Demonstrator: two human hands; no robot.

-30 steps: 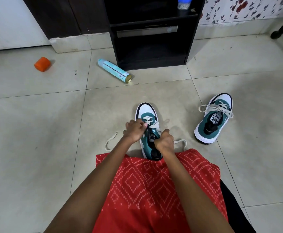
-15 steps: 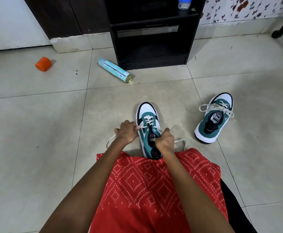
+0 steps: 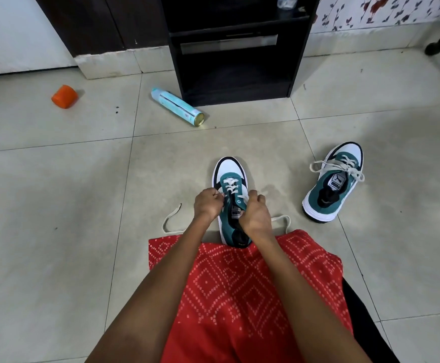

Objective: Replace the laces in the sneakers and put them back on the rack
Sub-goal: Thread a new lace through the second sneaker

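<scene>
Nearest the camera, a red cloth garment printed with white dotted diamonds (image 3: 239, 284) covers the lap, and both bare forearms reach out over it; the heel of the teal-and-white low-top sneaker (image 3: 228, 171) meets its hem on the pale tiled floor (image 3: 56, 231), toe pointing toward the rack; the left hand (image 3: 208, 205) sits at the left eyelet row, fingers curled tight against the thumb, pinching the flat white lace (image 3: 229, 185); the right hand (image 3: 255, 216) is curled over the tongue and right flank, gripping the sneaker, but its back faces the camera, so I cannot tell whether it pinches lace too; only the rows nearest the toe are crossed, so I judge the upper eyelets remain; the left loose end (image 3: 170, 221) and right loose end (image 3: 283, 220) trail on the tiles, and a hard pull on one could drag the other short or out of its eyelet; a skipped or twisted row is also a risk, since the hands cover the eyelets being worked; further right, well apart, the second teal-and-white sneaker (image 3: 334, 189) lies fully laced with a loose bow; beyond, a pale blue spray can (image 3: 174, 104) lies on its side just beside the foot of the black wooden rack (image 3: 229, 82), where it might roll underfoot; an orange plastic cap (image 3: 64, 96) sits far left; the rack's top is cut off, its lower shelf too dark to read.
</scene>
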